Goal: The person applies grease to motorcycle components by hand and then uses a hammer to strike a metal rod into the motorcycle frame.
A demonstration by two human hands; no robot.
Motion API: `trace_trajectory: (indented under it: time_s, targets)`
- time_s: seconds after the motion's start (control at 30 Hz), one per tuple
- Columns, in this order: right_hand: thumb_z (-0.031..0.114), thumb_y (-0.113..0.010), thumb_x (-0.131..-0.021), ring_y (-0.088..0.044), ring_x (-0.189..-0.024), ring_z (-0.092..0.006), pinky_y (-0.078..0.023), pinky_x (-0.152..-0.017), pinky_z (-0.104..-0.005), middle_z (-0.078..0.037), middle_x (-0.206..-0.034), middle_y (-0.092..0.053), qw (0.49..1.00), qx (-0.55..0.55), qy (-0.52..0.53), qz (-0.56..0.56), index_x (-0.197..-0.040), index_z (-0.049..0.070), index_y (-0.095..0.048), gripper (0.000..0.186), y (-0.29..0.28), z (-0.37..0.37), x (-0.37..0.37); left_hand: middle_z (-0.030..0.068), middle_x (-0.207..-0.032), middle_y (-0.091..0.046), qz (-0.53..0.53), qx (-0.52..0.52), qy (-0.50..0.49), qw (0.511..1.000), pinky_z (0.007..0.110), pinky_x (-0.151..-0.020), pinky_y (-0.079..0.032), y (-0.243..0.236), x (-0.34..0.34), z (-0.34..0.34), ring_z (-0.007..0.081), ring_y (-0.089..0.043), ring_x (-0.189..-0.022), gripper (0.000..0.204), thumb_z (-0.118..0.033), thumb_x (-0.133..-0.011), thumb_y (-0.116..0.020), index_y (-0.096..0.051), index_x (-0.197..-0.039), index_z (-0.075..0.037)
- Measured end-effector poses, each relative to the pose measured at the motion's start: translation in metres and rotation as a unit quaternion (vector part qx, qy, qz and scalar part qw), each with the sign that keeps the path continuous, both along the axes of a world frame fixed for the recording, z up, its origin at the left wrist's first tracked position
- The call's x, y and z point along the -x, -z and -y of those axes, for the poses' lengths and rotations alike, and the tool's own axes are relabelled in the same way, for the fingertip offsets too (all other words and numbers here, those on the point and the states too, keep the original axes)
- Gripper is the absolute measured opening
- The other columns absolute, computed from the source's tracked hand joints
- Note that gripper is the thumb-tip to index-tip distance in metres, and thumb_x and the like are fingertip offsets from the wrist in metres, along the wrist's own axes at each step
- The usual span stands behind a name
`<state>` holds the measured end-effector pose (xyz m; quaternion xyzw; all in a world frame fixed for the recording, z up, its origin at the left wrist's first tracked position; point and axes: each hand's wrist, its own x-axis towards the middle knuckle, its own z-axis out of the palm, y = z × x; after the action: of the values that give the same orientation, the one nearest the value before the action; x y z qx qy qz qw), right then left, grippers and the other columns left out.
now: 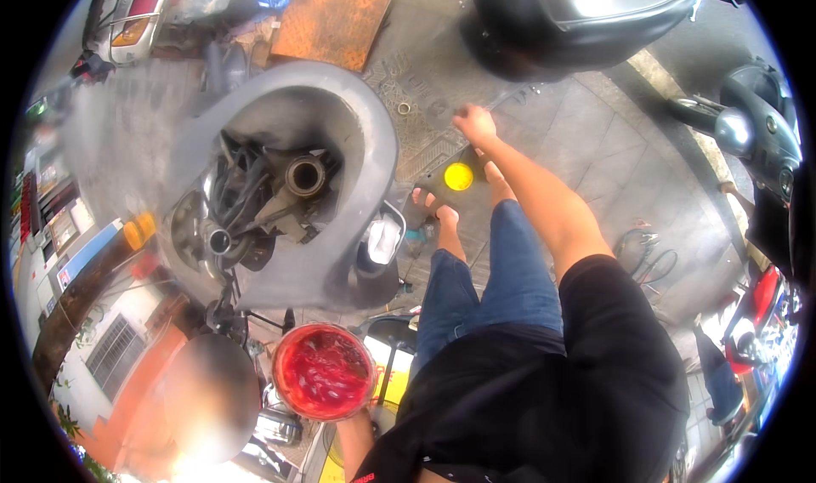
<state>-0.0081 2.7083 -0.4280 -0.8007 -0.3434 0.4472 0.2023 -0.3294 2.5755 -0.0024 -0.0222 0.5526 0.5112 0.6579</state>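
A round tub of glossy red grease is held up at the lower left. My left hand supports it from beneath, and its fingers are hidden by the tub. My right arm reaches out over the pavement, ending in my closed right hand; whatever it may hold is too small to make out. Ahead of me to the left stands a grey scooter front body, opened up, with a bare round steering tube and dark cables inside. On the ground near my feet lies a round yellow lid.
A small metal ring lies on the pavement beside an orange-brown board. A black scooter seat is at the top right, with a parked scooter farther right. Looped cable lies on the ground right of my legs.
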Motion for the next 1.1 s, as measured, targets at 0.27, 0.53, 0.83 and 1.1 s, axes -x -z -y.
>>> trace_trajectory:
  time_s: [0.27, 0.53, 0.83, 1.1]
  targets:
    - [0.028, -0.063, -0.074, -0.062, -0.097, -0.0358, -0.048, -0.086, -0.0428, -0.019, -0.099, -0.066, 0.998, 0.039, -0.038, -0.037, -0.101, 0.008, -0.064, 0.035, 0.018, -0.009, -0.003, 0.0084, -0.129, -0.050, 0.040, 0.019, -0.021, 0.999, 0.041, -0.101, -0.039, 0.000, -0.021, 0.013, 0.0244, -0.047, -0.120, 0.071, -0.040, -0.075, -0.066, -0.041, -0.133, -0.007]
    - [0.015, -0.061, -0.080, -0.057, -0.072, -0.0122, -0.047, -0.061, -0.0293, -0.006, -0.086, -0.063, 0.929, 0.105, 0.144, -0.324, -0.126, 0.010, -0.050, 0.048, -0.127, 0.070, -0.030, 0.0069, -0.130, -0.050, 0.124, -0.092, -0.012, 0.988, 0.043, -0.103, -0.038, -0.027, -0.010, 0.022, 0.0249, -0.045, -0.123, 0.068, -0.053, -0.084, -0.056, -0.042, -0.133, -0.009]
    - [0.014, -0.065, -0.077, -0.056, -0.081, -0.0149, -0.047, -0.071, -0.0276, -0.005, -0.093, -0.057, 0.837, -0.247, -0.428, -0.235, -0.135, 0.009, -0.045, 0.061, -0.535, 0.060, 0.033, 0.0147, -0.131, -0.048, -0.065, -0.330, 0.142, 0.931, 0.043, -0.100, -0.043, -0.060, 0.055, -0.026, 0.0269, -0.048, -0.120, 0.074, -0.047, -0.078, -0.060, -0.040, -0.134, -0.004]
    - [0.014, -0.059, -0.079, -0.064, -0.076, -0.0330, -0.051, -0.067, -0.0428, -0.015, -0.086, -0.066, 0.703, -0.263, -0.659, 0.036, -0.128, 0.007, -0.049, 0.050, -0.621, 0.045, 0.151, 0.0158, -0.135, -0.046, 0.189, -0.339, 0.140, 0.911, 0.048, -0.103, -0.039, -0.073, 0.098, -0.031, 0.0314, -0.047, -0.122, 0.068, -0.056, -0.092, -0.034, -0.040, -0.135, -0.003]
